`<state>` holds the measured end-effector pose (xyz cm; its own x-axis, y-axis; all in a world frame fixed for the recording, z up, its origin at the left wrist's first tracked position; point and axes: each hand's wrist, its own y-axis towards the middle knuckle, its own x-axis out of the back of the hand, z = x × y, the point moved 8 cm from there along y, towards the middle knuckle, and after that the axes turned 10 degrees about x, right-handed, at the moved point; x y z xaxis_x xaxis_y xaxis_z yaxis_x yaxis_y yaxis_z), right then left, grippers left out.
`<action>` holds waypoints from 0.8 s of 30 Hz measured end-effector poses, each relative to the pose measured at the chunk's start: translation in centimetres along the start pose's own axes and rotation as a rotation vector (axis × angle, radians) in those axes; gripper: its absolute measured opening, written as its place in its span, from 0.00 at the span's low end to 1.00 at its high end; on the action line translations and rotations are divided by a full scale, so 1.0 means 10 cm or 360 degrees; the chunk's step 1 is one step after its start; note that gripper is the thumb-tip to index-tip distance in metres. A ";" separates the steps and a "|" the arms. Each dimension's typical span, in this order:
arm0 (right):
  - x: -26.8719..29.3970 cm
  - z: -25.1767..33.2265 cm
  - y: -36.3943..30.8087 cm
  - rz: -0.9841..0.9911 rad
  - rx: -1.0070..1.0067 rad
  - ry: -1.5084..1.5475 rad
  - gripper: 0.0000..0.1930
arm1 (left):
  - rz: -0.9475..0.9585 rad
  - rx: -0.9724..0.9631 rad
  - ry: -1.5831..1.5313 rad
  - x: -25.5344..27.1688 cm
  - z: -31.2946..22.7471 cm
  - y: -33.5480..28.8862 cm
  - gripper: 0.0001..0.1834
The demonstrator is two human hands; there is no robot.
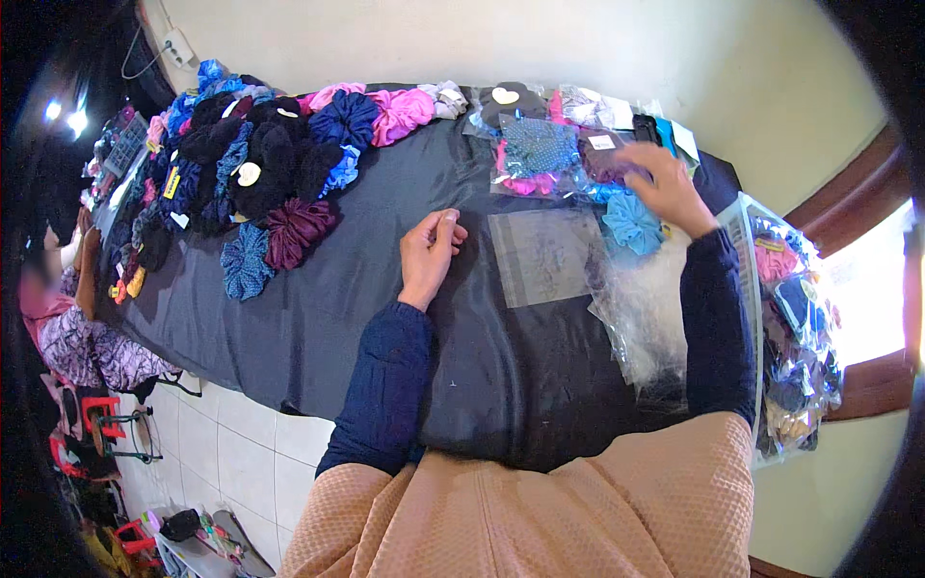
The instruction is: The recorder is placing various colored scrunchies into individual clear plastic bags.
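Note:
My left hand (431, 258) hovers over the middle of the dark cloth, its fingers curled together with nothing showing in them. My right hand (667, 188) reaches over the bagged scrunchies at the right, fingers apart and a little blurred. Beneath it lies a maroon scrunchie in a clear bag (605, 159), partly covered by the fingers. A light blue scrunchie (633, 225) rests just below that hand. Between my hands a flat clear plastic bag (544, 258) is spread on the cloth. More clear bags (647, 318) lie in a loose heap beside my right forearm.
A large pile of loose scrunchies (303, 234) covers the table's left and back. Bagged scrunchies (544, 144) lie at the back right. A white crate (754, 328) with packed scrunchies stands right of the table (385, 260). Another person (96, 337) is at the far left.

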<state>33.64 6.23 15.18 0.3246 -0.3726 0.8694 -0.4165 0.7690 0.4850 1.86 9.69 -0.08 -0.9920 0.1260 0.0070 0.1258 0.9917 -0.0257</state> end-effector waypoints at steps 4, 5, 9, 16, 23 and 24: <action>-0.08 0.31 -0.74 0.0273 -0.0056 -0.0136 0.12 | -0.0035 0.0038 -0.0037 0.08 0.04 -0.01 0.14; -0.06 0.40 -0.92 0.0318 -0.0088 -0.0219 0.12 | -0.0053 0.0003 -0.0044 0.09 0.01 -0.01 0.15; -0.06 0.46 -1.45 0.0733 -0.0616 -0.0293 0.13 | -0.0017 0.0030 -0.0055 -0.02 0.03 0.02 0.14; -0.14 0.82 -1.54 0.0244 -0.0548 -0.0488 0.15 | -0.0037 -0.0051 0.0005 0.02 0.00 -0.01 0.14; -0.69 1.59 -0.82 0.0062 -0.0111 -0.0160 0.19 | -0.0041 -0.0032 -0.0055 0.04 0.02 0.02 0.14; -0.78 1.67 -0.73 0.0073 -0.0064 -0.0138 0.19 | -0.0049 -0.0032 -0.0053 0.05 0.02 0.02 0.14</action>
<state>19.98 -5.15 6.41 0.2303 -0.3788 0.8964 -0.3943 0.8058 0.4419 1.35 9.97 -0.28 -0.9951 0.0951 -0.0257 0.0952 0.9954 -0.0057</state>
